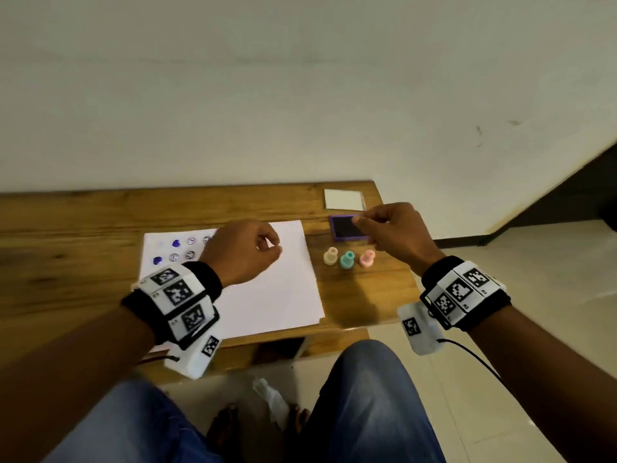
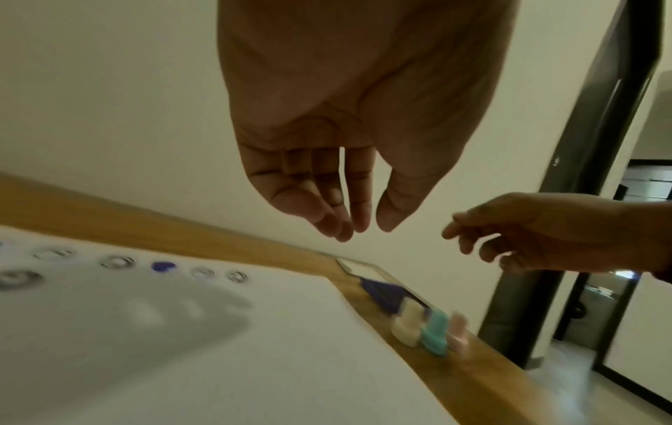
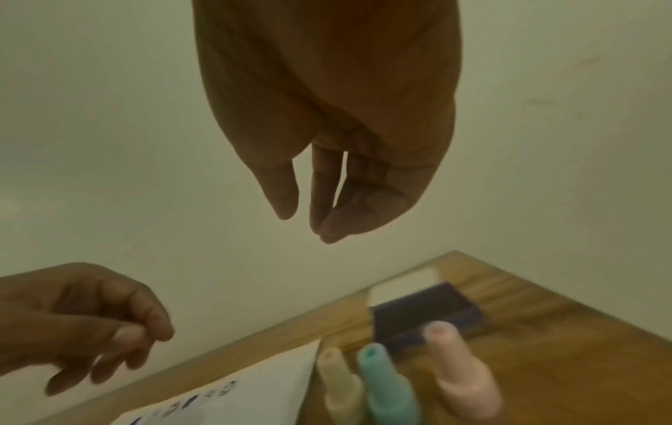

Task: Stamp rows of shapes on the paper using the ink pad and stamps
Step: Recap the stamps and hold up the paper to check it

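A white paper (image 1: 267, 289) lies on the wooden table (image 1: 83, 228), with two short rows of blue hearts and round prints (image 1: 182, 250) at its top left. My left hand (image 1: 275, 250) hovers over the paper's upper middle, fingers loosely curled and empty (image 2: 363, 230). A purple ink pad (image 1: 345, 227) lies open to the right of the paper. My right hand (image 1: 362, 222) hangs above the pad, fingers relaxed and holding nothing (image 3: 301, 227). Three stamps stand in a row in front of the pad: cream (image 1: 330, 256), teal (image 1: 347, 260), pink (image 1: 367, 259).
A white square card or lid (image 1: 344, 199) lies behind the ink pad near the table's far right corner. The table's right edge runs just past the stamps, with tiled floor (image 1: 500, 262) beyond. My knees in blue jeans (image 1: 367, 396) are under the near edge.
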A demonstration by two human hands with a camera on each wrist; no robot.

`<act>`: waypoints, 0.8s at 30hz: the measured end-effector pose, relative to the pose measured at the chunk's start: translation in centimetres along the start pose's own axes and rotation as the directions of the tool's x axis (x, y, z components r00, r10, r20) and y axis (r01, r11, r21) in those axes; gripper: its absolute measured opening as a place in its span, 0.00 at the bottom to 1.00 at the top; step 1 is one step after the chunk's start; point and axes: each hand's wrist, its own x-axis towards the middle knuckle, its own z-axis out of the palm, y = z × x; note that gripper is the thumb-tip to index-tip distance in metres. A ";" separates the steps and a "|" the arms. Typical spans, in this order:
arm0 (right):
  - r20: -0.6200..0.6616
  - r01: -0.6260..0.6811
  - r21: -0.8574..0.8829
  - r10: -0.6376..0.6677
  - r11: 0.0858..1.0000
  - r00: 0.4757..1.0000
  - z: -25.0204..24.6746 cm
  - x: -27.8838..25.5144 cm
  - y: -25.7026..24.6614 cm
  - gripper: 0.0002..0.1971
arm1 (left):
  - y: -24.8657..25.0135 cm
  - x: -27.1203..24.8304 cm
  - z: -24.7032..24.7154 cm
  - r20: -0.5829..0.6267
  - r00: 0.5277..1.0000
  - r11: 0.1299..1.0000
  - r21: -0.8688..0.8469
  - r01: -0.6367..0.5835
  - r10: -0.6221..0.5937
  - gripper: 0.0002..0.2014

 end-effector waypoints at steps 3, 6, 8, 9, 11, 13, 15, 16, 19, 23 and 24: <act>0.135 0.052 -0.193 -0.026 0.980 0.991 2.9 -0.6 -3.3 0.11 | -4.7 -1.4 -5.3 -0.034 0.999 0.998 0.059 0.035 -0.033 0.04; 0.268 0.071 -0.491 0.074 0.868 0.960 6.7 -0.7 -4.8 0.19 | -10.1 -3.9 -9.1 -0.069 0.992 0.980 0.162 0.112 -0.102 0.11; 0.267 0.075 -0.635 0.128 0.769 0.955 8.6 -0.5 -4.6 0.23 | -13.6 -5.7 -9.8 -0.033 0.983 0.959 0.216 0.185 -0.182 0.19; 0.265 0.068 -0.656 0.146 0.751 0.953 9.1 -0.5 -4.4 0.23 | -15.0 -6.4 -9.6 0.003 0.977 0.953 0.222 0.208 -0.214 0.23; 0.261 0.038 -0.676 0.191 0.736 0.946 9.7 -0.7 -4.0 0.23 | -17.2 -7.8 -8.9 0.077 0.968 0.948 0.232 0.217 -0.241 0.29; 0.248 0.005 -0.697 0.234 0.717 0.940 10.0 -1.1 -4.0 0.23 | -18.4 -8.5 -8.0 0.124 0.962 0.946 0.250 0.209 -0.245 0.34; 0.237 -0.006 -0.709 0.246 0.705 0.940 10.1 -1.4 -4.1 0.24 | -18.6 -8.6 -7.4 0.123 0.959 0.949 0.222 0.223 -0.254 0.34; 0.227 -0.013 -0.713 0.247 0.701 0.942 10.1 -1.7 -4.4 0.24 | -18.6 -8.4 -7.1 0.118 0.959 0.951 0.208 0.230 -0.257 0.34; 0.185 -0.060 -0.732 0.282 0.679 0.941 10.1 -2.4 -5.3 0.23 | -18.7 -7.7 -6.4 0.148 0.944 0.946 0.185 0.268 -0.296 0.35; 0.168 -0.084 -0.736 0.302 0.672 0.939 10.2 -2.7 -5.4 0.21 | -18.8 -7.4 -6.0 0.134 0.945 0.942 0.201 0.269 -0.298 0.35; 0.171 -0.090 -0.722 0.303 0.686 0.937 10.2 -2.7 -5.2 0.21 | -18.8 -7.4 -5.9 0.123 0.947 0.941 0.206 0.267 -0.296 0.35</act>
